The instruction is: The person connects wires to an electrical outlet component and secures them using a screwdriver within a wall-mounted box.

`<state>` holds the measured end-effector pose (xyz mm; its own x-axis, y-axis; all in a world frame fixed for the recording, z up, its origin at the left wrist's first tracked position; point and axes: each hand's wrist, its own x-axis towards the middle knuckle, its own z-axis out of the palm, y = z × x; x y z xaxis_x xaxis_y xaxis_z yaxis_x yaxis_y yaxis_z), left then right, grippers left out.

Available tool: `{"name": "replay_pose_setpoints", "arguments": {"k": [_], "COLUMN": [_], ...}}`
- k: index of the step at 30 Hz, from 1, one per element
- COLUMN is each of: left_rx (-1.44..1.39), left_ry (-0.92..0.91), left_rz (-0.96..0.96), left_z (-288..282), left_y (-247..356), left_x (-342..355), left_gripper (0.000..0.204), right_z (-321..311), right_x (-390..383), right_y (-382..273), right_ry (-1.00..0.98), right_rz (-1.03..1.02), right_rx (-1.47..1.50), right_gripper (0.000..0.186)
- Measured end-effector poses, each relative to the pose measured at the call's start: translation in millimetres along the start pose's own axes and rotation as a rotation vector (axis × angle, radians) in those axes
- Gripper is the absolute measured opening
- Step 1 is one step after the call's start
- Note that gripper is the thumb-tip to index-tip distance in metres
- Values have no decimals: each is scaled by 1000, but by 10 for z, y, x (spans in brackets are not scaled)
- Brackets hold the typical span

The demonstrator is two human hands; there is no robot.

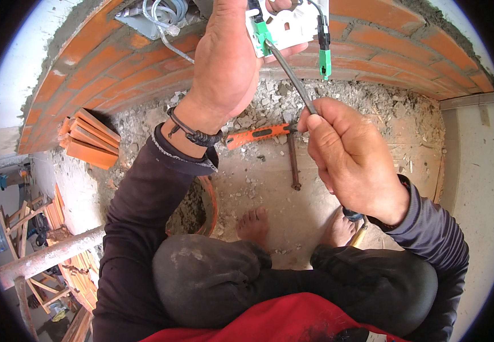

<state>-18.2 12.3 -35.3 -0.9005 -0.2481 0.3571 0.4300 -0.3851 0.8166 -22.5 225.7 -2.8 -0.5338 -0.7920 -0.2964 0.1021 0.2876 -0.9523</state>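
Observation:
My left hand (224,68) is raised at the top middle, closed around a white plastic wall box (289,35) with cut-outs. A green fibre connector (263,34) with a black boot sits at its left side. Another green connector (325,62) hangs from a black cable at its right. My right hand (352,154) grips a screwdriver (291,75) by its grey metal shaft, its tip against the left green connector. The palm hides where its handle sits. Part of the box runs out of view.
Beyond my hands stands a brick wall (366,37) with coiled grey cable (164,14) at an opening. Rubble, an orange slotted tool (258,135) and a rusty metal bar (294,162) lie below. Bricks (92,139) lean left; an orange-rimmed bucket (208,196) stands near my knee.

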Motion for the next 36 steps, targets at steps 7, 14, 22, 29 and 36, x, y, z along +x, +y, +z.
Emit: {"name": "replay_pose_setpoints", "arguments": {"k": [7, 14, 22, 29, 36], "left_rx": [-11, 81, -114, -85, -67], "left_ry": [170, 206, 162, 366, 215], "left_rz": [-65, -36, -54, -328, -43], "left_z": [235, 319, 265, 578, 247], "left_y": [135, 179, 198, 144, 377], "left_x": [34, 44, 18, 1, 115], "left_gripper": [58, 63, 67, 63, 63], "right_z": [139, 198, 226, 164, 155], "right_x": [58, 76, 106, 255, 118], "right_y": [85, 59, 96, 28, -85], "right_ry": [87, 97, 104, 202, 137], "right_rz": [-69, -62, -85, -234, -228], "right_rx": [-30, 7, 4, -105, -76], "right_gripper": [19, 18, 18, 18, 23]}}
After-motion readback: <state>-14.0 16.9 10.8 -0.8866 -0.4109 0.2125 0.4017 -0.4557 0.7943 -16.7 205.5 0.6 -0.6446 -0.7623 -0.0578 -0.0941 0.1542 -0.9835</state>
